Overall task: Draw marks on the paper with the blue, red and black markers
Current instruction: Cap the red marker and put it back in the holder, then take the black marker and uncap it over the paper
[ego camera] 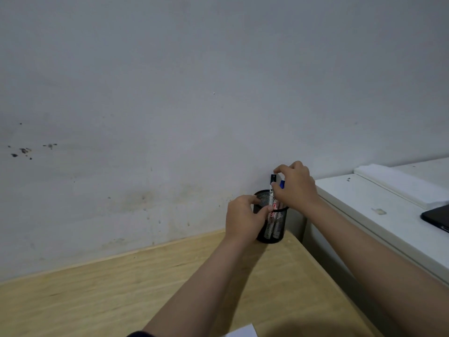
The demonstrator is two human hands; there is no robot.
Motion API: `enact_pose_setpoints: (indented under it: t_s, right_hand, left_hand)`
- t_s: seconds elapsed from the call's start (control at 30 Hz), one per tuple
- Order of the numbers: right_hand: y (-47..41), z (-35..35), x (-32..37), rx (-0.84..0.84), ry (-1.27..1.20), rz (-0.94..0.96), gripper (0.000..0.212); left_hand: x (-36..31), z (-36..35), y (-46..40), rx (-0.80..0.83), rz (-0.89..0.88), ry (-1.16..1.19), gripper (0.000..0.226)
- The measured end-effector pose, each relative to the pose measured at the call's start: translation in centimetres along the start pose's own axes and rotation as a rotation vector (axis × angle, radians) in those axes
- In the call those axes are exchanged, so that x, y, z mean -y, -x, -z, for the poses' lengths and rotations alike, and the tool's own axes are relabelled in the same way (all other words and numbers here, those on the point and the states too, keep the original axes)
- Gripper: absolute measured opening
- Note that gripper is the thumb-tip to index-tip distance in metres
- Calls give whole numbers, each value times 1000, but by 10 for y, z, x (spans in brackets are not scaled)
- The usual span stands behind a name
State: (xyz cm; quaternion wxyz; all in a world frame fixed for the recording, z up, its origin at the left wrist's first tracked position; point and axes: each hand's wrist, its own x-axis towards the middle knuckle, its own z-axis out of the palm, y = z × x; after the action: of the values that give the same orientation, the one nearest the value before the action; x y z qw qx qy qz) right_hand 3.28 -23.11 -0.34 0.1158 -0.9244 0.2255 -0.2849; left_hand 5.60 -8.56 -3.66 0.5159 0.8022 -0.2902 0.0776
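The wall [170, 105] fills the left and upper field; the worktop [97, 295] runs along its base. The left hand [243, 218] wraps the near side of the mesh cup [274, 227], thumb at the rim and fingers on the wall, closed on it. Judged purpose: bracing the light cup so it does not tip or lift while a marker is pulled out

The cup stands upright at the far right corner of the worktop, close to the wall. The markers stand upright inside. The black marker [273, 188] rises above the rim; the blue marker [282, 184] shows only its cap just beside it. A red-printed barrel shows through the mesh; its colour as a marker cannot be confirmed

The right hand [295, 186] reaches from above, fingers narrowed around the top of the black marker, thumb against the barrel. Grip appears closed on it

The paper [243, 332] lies at the bottom edge, well apart from the cup, only a corner visible. No mark on it is visible

A white cabinet [364, 203] stands at right
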Motion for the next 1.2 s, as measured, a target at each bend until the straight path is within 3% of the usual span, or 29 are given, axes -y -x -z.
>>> enact_pose_setpoints:
  t_s: [0.17, 0.3, 0.4, 0.53, 0.67, 0.77, 0.9, 1.0, 1.07, 1.2]
  right_hand:
    - [7, 3, 4, -137, -1, 104, 22]
    - [17, 16, 13, -111, -221, 134, 10]
    - [29, 31, 22, -215, -266, 225, 9]
    - [51, 60, 43, -367, -301, 400, 10]
    - [86, 81, 58, -385, -360, 547, 7]
    - [115, 86, 68, -376, -437, 595, 8]
    - [152, 87, 83, -310, -535, 617, 16]
    - [181, 88, 97, -282, -679, 524, 21]
    - [197, 86, 111, -219, -834, 320, 22]
    - [218, 77, 147, 60, -1146, -65, 19]
  left_hand:
    - [-2, 2, 2, 14, -7, -12, 31]
    - [-6, 6, 1, 96, 31, -25, 31]
    - [-12, 15, 2, 138, 123, 42, 28]
    - [-38, 42, 7, 173, 326, 398, 32]
    - [-61, 78, 20, 313, 600, 846, 32]
    - [-66, 104, 41, 350, 663, 932, 18]
    - [-65, 136, 75, 273, 672, 969, 8]
    - [-57, 161, 102, 195, 609, 896, 10]
    - [-51, 178, 123, 161, 542, 798, 15]
    - [-38, 206, 169, 188, 419, 634, 13]
